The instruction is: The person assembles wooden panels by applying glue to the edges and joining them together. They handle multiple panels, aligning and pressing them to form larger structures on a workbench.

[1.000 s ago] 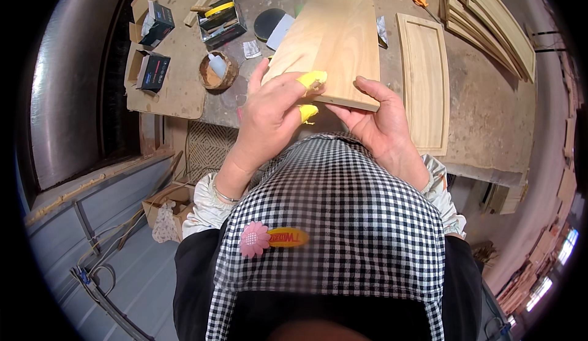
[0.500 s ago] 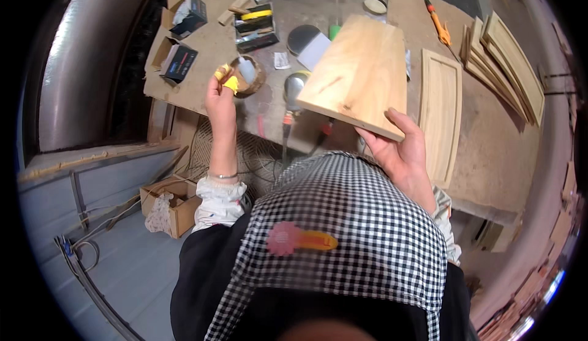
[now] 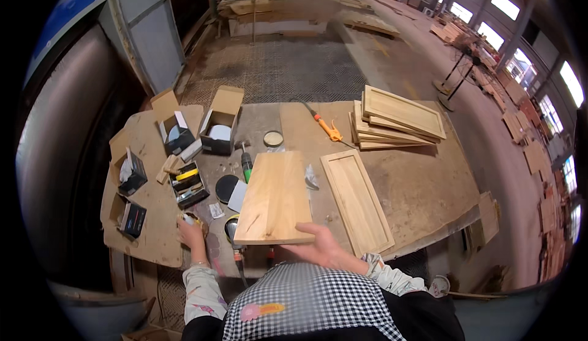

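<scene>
My right hand (image 3: 323, 246) grips the near edge of a pale wooden board (image 3: 275, 197), thumb on top and fingers underneath. The board is tilted over the front of the workbench. At the bench's left front, my left hand (image 3: 192, 235) is beside a small round bowl with a white bottle (image 3: 191, 219) in it. Its fingers are too small and partly hidden to show whether they hold the bottle. Just left of the board lie a black round disc (image 3: 226, 188), a white sheet (image 3: 237, 197) and a power tool with a round head (image 3: 231, 227).
Right of the board lies a framed wooden panel (image 3: 358, 201); more panels (image 3: 398, 123) are stacked behind it. An orange air blow gun (image 3: 329, 128), a green-and-black drill (image 3: 246, 163), a round tin (image 3: 273, 139) and several open boxes (image 3: 220, 123) sit on the bench (image 3: 422, 200).
The view has tilted up, bringing the far workshop into sight. My left hand, which was raised with yellow-wrapped fingertips, is now down by the bowl. The board stays in my right hand.
</scene>
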### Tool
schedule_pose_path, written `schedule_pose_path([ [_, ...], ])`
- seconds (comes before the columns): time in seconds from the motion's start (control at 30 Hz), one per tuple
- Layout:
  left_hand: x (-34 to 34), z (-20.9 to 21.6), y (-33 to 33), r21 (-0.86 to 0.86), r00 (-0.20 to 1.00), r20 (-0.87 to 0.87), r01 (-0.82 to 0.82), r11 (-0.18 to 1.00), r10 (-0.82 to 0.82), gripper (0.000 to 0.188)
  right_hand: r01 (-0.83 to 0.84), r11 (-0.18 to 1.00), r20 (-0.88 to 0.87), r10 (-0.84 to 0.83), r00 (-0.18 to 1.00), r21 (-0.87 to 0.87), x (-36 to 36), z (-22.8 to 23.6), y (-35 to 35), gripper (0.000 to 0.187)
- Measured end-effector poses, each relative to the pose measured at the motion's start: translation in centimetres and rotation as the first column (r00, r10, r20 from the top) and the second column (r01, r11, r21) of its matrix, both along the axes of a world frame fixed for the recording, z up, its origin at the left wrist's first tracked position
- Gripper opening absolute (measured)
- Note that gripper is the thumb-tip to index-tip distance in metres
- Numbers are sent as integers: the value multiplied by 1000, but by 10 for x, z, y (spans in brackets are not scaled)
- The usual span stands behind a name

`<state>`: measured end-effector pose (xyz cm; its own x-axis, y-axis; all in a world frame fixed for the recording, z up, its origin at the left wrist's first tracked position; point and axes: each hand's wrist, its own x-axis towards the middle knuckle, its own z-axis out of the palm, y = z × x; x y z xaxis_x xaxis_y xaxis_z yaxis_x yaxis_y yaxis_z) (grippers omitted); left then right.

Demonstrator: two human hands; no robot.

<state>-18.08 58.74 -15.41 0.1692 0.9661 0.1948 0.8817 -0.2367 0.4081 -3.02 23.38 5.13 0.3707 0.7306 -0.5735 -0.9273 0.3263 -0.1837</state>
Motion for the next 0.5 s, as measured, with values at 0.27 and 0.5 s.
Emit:
schedule_pose_path([
  [0.27,9,4,-2,-73,994,-101,-57,996,50,45,19,1000,-69,-20,997,-14,-1,7,0,50],
  [0.5,-4,-18,3,49,993,-24,-116,992,117,38,0,1000,-12,0,1000,-23,-1,-11,1,50],
])
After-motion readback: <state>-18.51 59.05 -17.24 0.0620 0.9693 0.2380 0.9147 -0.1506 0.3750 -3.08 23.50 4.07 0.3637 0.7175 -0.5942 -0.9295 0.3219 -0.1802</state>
